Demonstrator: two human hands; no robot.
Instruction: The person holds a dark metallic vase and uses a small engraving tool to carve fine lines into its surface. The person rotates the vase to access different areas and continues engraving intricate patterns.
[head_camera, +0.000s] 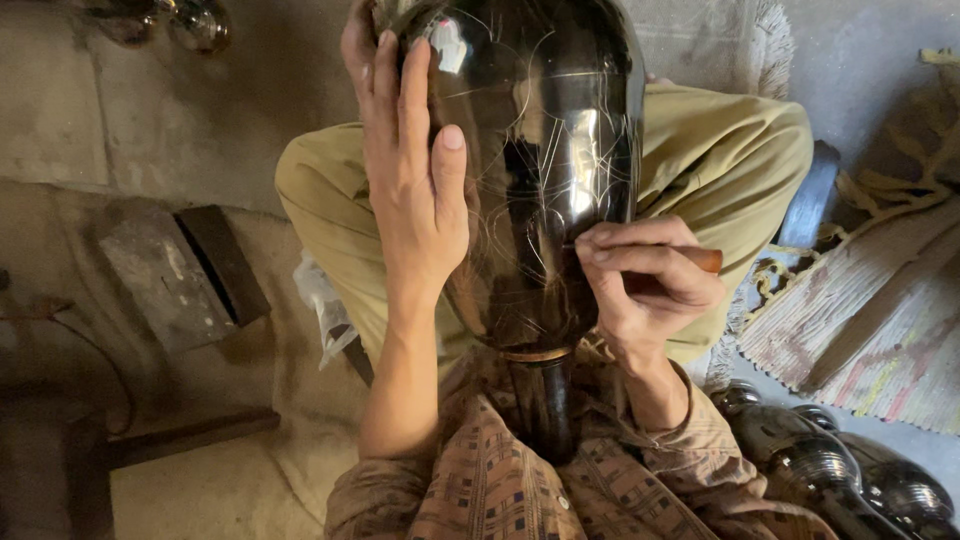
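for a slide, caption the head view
Left hand steadies a glossy black vase on the lap while the right hand presses a wooden-handled tool against its scratched surface.

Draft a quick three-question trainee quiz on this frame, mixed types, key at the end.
1. True or false: the left hand lies flat against the dark glossy vase.
2. What does the right hand pinch against the vase: (a) a cloth, (b) a wooden-handled tool, (c) a brush?
3. Where in the picture do the other shiny metal vessels stand nearest the person?

Key
1. True.
2. b; its tip meets the scratched surface.
3. Bottom right, on the floor beside the striped mat.
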